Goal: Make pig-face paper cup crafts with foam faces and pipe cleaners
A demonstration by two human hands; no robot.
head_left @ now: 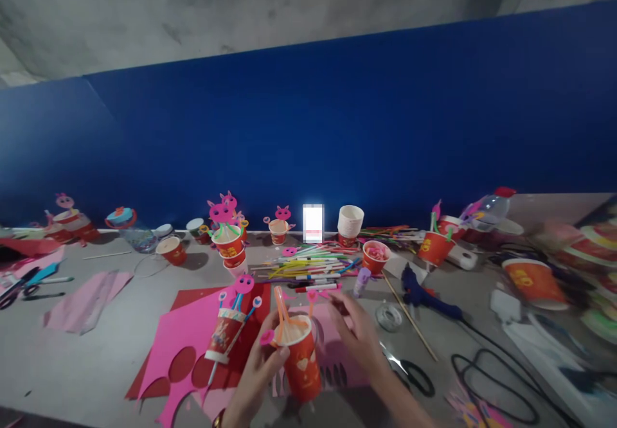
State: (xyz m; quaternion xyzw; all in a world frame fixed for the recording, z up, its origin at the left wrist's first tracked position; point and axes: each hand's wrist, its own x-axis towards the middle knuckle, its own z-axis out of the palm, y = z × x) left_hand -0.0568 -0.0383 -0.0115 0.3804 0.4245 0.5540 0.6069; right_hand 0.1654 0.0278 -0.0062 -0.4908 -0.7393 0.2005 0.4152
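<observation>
My left hand (pixel 260 367) is wrapped round a red paper cup (pixel 303 376) with a white rim and a light heart shape on its side. Orange straws (pixel 282 309) stand up out of the cup, and pink paper pieces on straws stick out at its sides. To the right of the cup is my right hand (pixel 357 335), fingers bent and thumb apart. Its fingertips are close to a small pink piece (pixel 324 294); whether they touch is unclear. A decorated cup (pixel 225 335) with a pink animal face on blue straws lies tilted at the left.
Pink paper with round holes (pixel 166 331) lies on red paper. Colourful straws and pens (pixel 308 264) are spread behind. Black scissors (pixel 409 373), tape (pixel 388 317), a wooden stick (pixel 409 315) and a blue glue gun (pixel 427 296) with its cable are at right. Stacked white cups (pixel 351 221) stand near the blue wall.
</observation>
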